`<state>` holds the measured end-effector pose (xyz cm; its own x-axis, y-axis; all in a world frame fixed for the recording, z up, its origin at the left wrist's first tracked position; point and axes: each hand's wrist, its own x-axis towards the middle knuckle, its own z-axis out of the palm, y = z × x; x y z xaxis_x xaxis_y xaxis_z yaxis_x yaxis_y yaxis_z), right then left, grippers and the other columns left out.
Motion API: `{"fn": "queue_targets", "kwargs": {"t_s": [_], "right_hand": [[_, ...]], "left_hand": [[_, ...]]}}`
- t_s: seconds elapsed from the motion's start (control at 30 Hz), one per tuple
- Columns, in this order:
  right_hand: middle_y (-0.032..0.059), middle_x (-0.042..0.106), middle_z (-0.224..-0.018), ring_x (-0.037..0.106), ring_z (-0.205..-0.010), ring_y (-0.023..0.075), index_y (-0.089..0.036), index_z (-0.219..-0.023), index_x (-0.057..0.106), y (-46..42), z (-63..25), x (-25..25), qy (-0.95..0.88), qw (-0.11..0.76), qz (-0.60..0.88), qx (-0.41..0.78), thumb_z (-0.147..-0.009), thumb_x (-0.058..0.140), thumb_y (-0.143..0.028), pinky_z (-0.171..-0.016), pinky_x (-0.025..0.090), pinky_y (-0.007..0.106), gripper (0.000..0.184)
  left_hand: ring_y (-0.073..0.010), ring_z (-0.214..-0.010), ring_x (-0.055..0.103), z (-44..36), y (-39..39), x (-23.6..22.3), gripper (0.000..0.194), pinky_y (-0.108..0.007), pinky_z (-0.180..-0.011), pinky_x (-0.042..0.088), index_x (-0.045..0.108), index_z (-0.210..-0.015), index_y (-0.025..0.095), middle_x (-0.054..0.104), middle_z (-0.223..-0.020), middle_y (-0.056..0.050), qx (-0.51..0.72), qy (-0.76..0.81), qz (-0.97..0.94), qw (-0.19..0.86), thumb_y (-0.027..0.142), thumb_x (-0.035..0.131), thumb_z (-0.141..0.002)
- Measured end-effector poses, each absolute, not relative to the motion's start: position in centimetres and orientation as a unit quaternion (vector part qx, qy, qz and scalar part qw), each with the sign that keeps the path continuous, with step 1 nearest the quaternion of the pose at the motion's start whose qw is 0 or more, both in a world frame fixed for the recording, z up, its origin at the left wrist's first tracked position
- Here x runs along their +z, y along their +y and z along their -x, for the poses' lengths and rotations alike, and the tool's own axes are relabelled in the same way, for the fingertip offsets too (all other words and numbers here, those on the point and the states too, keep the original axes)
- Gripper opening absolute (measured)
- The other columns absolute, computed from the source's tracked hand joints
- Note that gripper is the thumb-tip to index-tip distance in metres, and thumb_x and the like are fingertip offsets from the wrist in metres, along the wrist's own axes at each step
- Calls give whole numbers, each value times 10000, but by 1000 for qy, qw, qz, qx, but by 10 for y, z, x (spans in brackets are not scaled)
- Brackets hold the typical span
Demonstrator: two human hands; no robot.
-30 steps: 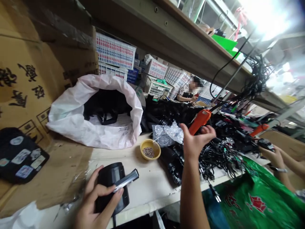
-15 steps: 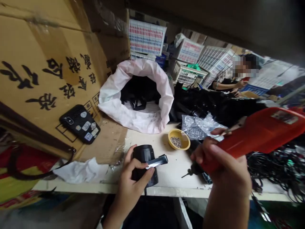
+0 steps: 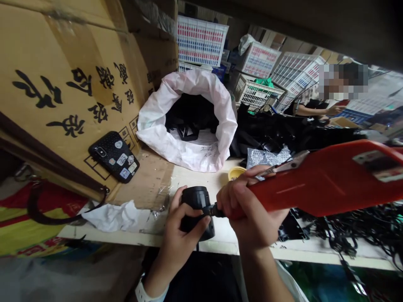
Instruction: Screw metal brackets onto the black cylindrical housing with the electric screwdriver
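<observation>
My left hand (image 3: pixel 179 235) is wrapped round a black cylindrical device (image 3: pixel 195 201) that stands on the white bench near its front edge. My right hand (image 3: pixel 250 212) grips a red electric screwdriver (image 3: pixel 321 180), whose black tip presses against the right side of the device. The metal strip seen earlier on the device is hidden behind my hands. A small yellow bowl (image 3: pixel 235 172) shows just behind my right hand.
A white sack (image 3: pixel 189 121) of black parts lies behind the device, a cardboard box (image 3: pixel 63 84) with a black phone (image 3: pixel 113 156) leaning on it at the left. Black cables (image 3: pixel 355 230) pile up at the right. Another person (image 3: pixel 330 105) sits beyond, among white crates (image 3: pixel 201 40).
My right hand brought the red screwdriver down and left until its tip met the black device. The left hand kept its hold on the device. The view shifted closer.
</observation>
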<state>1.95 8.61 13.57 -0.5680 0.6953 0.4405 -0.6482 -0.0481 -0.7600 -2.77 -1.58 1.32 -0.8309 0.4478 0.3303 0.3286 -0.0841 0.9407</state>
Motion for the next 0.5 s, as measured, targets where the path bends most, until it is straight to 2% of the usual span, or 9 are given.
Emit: {"fn": "queue_targets", "kwargs": {"t_s": [0.27,0.43,0.5], "right_hand": [[-104,499,-521,447,-369,72,-227,-954,518,86,-20,135,-520,479,31,706,-846,564,-67,-406,431,222,199],[-106,509,-540,497,-386,94,-241,-948,505,78,-20,136,-556,473,49,682,-856,580,-69,-423,456,251,209],[-103,499,-560,488,-391,91,-243,-952,508,76,-21,135,-567,484,55,664,-850,598,-84,-420,450,252,209]], "left_hand": [[-336,-1439,372,26,-19,11,106,-652,-1135,268,620,-854,244,346,-1565,-121,676,675,-293,40,286,717,-852],[-316,-1488,277,29,-21,14,116,-584,-1145,284,623,-902,248,385,-1513,-141,638,706,-302,51,329,696,-860],[-312,-1483,292,29,-20,15,115,-558,-1132,314,623,-899,249,396,-1501,-144,637,707,-304,50,338,686,-861]]}}
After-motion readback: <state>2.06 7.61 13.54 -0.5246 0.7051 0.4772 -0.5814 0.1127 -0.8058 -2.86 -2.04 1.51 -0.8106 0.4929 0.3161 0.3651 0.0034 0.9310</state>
